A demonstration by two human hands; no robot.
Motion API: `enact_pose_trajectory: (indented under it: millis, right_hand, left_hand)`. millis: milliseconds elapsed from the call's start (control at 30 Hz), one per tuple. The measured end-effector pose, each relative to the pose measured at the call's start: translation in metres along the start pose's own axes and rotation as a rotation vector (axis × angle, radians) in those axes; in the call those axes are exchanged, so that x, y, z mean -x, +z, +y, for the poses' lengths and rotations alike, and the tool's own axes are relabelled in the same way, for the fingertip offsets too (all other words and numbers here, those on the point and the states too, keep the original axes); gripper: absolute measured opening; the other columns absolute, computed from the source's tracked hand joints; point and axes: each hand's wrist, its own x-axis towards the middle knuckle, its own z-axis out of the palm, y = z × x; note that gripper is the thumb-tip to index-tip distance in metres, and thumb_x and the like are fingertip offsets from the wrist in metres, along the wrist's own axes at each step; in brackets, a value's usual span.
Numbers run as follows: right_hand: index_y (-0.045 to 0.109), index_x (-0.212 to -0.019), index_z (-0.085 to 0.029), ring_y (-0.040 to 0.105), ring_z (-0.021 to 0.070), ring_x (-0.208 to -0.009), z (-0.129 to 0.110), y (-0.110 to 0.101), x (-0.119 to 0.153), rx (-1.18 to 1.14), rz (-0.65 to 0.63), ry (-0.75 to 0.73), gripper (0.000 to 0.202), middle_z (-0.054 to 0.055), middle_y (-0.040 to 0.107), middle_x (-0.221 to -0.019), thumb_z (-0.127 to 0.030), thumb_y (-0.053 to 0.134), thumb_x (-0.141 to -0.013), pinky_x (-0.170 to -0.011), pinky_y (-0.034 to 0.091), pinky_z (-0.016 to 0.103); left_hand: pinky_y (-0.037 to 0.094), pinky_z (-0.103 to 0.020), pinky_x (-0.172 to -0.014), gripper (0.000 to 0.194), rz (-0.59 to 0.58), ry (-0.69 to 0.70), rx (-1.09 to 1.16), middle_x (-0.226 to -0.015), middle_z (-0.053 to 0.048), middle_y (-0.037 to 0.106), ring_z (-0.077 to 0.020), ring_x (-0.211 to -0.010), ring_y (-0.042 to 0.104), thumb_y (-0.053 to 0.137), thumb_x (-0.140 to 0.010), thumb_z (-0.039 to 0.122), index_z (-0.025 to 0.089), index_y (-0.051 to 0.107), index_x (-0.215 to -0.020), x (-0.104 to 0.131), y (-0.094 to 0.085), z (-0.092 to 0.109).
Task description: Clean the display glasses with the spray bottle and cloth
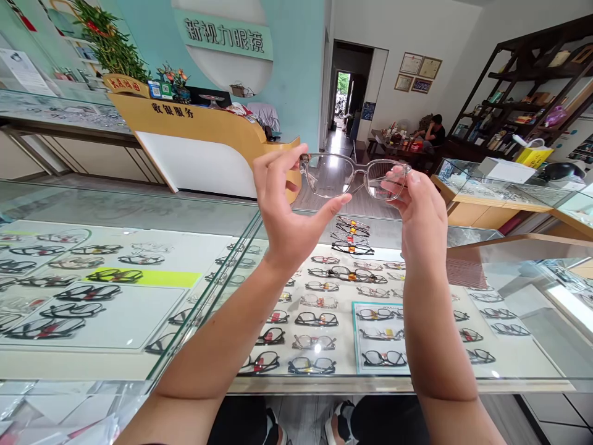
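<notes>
A pair of glasses with a clear, greyish frame (359,170) is held up level above the glass display counter. My left hand (290,213) pinches its left end near the hinge, with the thumb stretched out below the left lens. At the right end, the fingers of my right hand (419,201) close on the hinge and temple. Both lenses face me, and the folded or crossing temples show behind them. Beneath my hands, rows of eyeglasses (317,319) lie inside the counter.
The glass counter (324,384) spans the front, with another glasses section at left. Beyond stands a wooden reception desk (204,127). More showcases (491,191) are at right, near dark shelves (509,105). A person (434,131) sits at a far table. Plastic bags (88,429) lie at lower left.
</notes>
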Motion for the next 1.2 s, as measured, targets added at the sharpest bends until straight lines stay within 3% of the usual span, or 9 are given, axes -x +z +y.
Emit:
enact_pose_trajectory:
  millis: [233,667,867,1200]
  right_hand:
    - [0.078,-0.115,-0.025,0.08,0.0289,-0.114,-0.01,0.002,0.0,-0.167,0.038,0.09,0.044,0.011,0.081,-0.128,-0.065,0.063,-0.101,-0.101,0.062,0.051]
    - [0.079,-0.113,-0.024,0.082,0.0322,-0.113,-0.019,0.001,0.0,-0.25,-0.036,0.07,0.07,0.014,0.082,-0.123,-0.087,0.055,-0.097,-0.1,0.064,0.054]
    - [0.079,-0.111,-0.023,0.083,0.0325,-0.112,-0.02,0.002,0.001,-0.326,-0.019,0.09,0.066,0.013,0.083,-0.121,-0.084,0.058,-0.097,-0.099,0.066,0.053]
    - [0.078,-0.118,-0.024,0.081,0.0336,-0.122,-0.028,0.002,0.001,-0.392,-0.118,0.114,0.06,0.012,0.084,-0.118,-0.079,0.061,-0.099,-0.1,0.067,0.055]
  left_hand:
    - [0.059,-0.041,-0.091,0.079,-0.045,-0.039,0.07,-0.139,-0.01,0.059,-0.031,-0.126,0.065,0.085,-0.087,0.076,0.038,0.059,-0.151,0.004,0.007,-0.005]
    - [0.064,-0.043,-0.089,0.075,-0.141,-0.136,0.106,-0.138,-0.011,0.063,-0.0301,-0.125,0.068,0.088,-0.088,0.07,0.038,0.062,-0.15,0.005,0.008,-0.005]
    - [0.065,-0.044,-0.091,0.073,-0.156,-0.138,0.145,-0.14,-0.011,0.064,-0.0302,-0.124,0.07,0.09,-0.088,0.065,0.038,0.062,-0.15,0.006,0.009,-0.005]
    - [0.065,-0.041,-0.092,0.069,-0.18,-0.143,0.192,-0.14,-0.011,0.066,-0.0287,-0.125,0.071,0.088,-0.091,0.062,0.037,0.062,-0.148,0.009,0.011,-0.004]
